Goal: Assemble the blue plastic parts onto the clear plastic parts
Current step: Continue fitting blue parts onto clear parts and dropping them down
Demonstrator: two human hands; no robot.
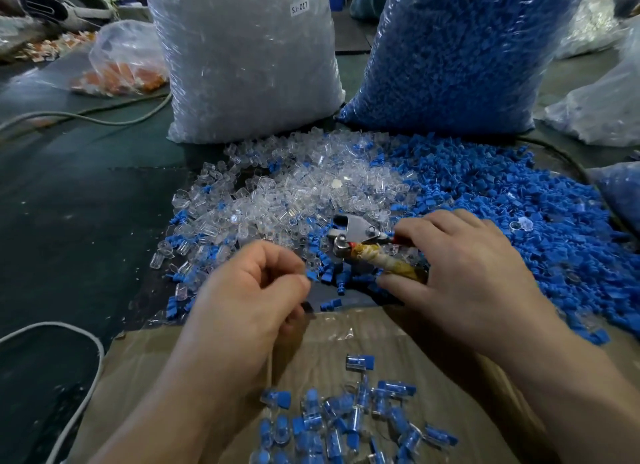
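Note:
Loose clear plastic parts (298, 186) lie heaped in the middle of the table, with a wide spread of blue plastic parts (512, 207) to their right. My right hand (464, 266) grips the tape-wrapped handles of a metal plier tool (356, 236) whose jaws point left over the pile. My left hand (256, 290) is curled, its fingertips pinching a small blue part (310, 274) just left of the tool. Several assembled blue-and-clear pieces (349, 425) lie in a cardboard box (398, 339) under my wrists.
Two tall plastic sacks stand behind the piles: clear parts (246, 58) on the left, blue parts (460, 54) on the right. A bag of orange pieces (121, 68) lies at the far left. White cables (86, 370) cross the dark green table (69, 203).

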